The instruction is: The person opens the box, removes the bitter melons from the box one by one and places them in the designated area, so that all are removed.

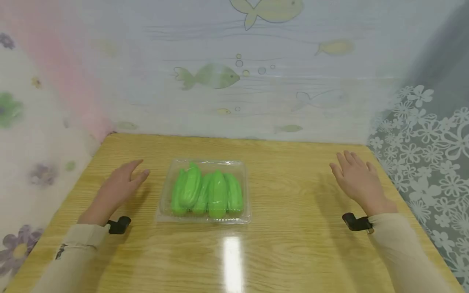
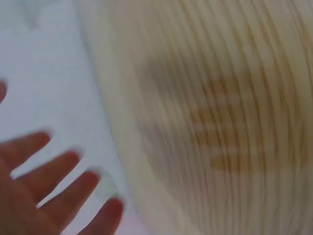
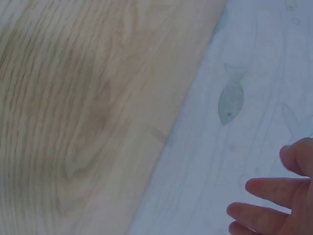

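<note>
A clear plastic clamshell box with several green banana-shaped pieces inside stands left of the middle of the table. Its lid appears closed over them. To the left of the box, my left hand hovers above the table with fingers extended and nothing in it; in the left wrist view the spread fingers look slightly blurred. Far to the right, my right hand is also raised over the table, palm down and fingers apart. The right wrist view shows its fingers relaxed and holding nothing.
The wood-grain table meets a fish-printed wall covering at its back edge. A flowered covering borders the left side, and a grey panel with white flowers borders the right. Each wrist carries a small black camera mount.
</note>
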Tool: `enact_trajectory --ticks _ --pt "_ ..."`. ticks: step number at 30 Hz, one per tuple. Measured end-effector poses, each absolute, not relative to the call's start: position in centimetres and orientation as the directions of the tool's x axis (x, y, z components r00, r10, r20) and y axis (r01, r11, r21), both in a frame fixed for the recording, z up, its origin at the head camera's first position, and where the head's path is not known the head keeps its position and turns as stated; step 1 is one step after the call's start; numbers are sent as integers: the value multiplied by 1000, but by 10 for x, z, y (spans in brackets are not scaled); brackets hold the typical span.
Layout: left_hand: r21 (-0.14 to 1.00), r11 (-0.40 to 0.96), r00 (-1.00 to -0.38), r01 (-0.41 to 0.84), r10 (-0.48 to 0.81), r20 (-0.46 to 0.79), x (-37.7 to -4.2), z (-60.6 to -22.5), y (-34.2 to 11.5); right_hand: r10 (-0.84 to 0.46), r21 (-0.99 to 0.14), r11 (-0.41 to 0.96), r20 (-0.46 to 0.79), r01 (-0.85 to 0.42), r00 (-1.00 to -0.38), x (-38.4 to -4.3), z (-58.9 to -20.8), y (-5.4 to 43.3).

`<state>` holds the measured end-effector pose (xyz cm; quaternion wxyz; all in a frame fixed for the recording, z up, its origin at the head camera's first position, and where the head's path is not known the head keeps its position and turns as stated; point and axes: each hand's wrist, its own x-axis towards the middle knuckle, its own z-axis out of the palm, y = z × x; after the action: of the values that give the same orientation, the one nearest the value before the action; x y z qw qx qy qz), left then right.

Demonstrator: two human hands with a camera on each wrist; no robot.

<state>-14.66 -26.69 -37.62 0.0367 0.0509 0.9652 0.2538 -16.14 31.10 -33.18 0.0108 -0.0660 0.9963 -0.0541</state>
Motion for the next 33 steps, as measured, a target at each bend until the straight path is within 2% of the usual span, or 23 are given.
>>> enact_trajectory --ticks 4,8,11,17,23,28,33 --pt "671 741 -973 11 163 -164 -132 -383 -254 -85 -200 974 121 -108 -989 -155 -340 309" --pt "852 523 -979 -33 154 -133 -106 -396 -237 -13 -369 927 161 -73 -987 -146 -353 302" --pt "929 369 -986 -37 139 -95 -87 -404 -223 31 -510 858 179 -66 -983 -136 -366 295" --pt "978 200 -993 -64 89 -83 -60 -408 -200 77 -738 667 203 -102 -976 -119 -389 270" --pt "999 -25 -994 -44 100 -41 -56 -410 -181 56 -895 414 206 -165 -977 -120 -401 243" --pt "998 -63 -990 -4 144 5 -52 -411 -173 -26 -956 222 189 -190 -982 -118 -404 225" --pt "996 -86 -974 24 223 43 -44 -412 -180 -242 -986 92 114 -140 -964 -115 -410 199"
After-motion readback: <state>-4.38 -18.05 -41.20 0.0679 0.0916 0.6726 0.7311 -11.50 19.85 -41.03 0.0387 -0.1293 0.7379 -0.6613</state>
